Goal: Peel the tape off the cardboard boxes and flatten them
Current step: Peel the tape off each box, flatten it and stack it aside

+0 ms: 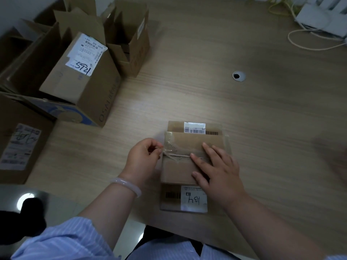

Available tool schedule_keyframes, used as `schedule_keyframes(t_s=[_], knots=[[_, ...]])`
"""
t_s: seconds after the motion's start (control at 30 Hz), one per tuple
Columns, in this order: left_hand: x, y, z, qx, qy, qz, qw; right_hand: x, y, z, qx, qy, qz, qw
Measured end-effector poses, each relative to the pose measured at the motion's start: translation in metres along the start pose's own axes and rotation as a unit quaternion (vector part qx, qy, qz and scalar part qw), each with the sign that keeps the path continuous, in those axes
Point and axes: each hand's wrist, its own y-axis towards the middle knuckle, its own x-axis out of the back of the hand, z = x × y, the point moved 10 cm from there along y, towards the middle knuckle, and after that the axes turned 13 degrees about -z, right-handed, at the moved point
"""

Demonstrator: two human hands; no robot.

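Small flat brown cardboard box [176, 171] sits lower centre; clear tape strip [180, 155] runs left-right along its seam. Left hand [144, 156] pinches the strip's left end — right hand [217, 169], fingers straight, pins the box. Peel rightward, I'd guess.

A wooden table [206, 81] carries a round grommet [238, 76] and a looped white cable [288, 36].

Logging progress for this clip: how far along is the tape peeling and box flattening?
Done: no flattened box shows. In hand: the left hand pinches a clear tape strip partly lifted off the small brown cardboard box, which the right hand presses flat-fingered. Left: the larger open brown cardboard boxes on the left stand unflattened.
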Motion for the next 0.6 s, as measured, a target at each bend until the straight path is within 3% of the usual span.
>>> schedule_keyframes(t_s=[0.27,0.43,0.5,0.6], knots=[[-0.011,0.009,-0.021,0.023,-0.116,-0.002,0.993,0.001,0.000,0.000,-0.003,-0.001,-0.002,1.000],[-0.012,0.009,-0.016,0.060,-0.133,0.066,0.987,0.001,0.001,0.000,-0.004,0.003,0.000,1.000],[-0.010,0.011,-0.015,0.025,-0.070,0.091,0.993,0.002,0.000,0.000,-0.006,0.005,-0.001,1.000],[-0.011,0.011,-0.026,-0.116,0.093,0.102,0.984,0.002,0.000,0.000,-0.005,0.006,0.002,1.000]])
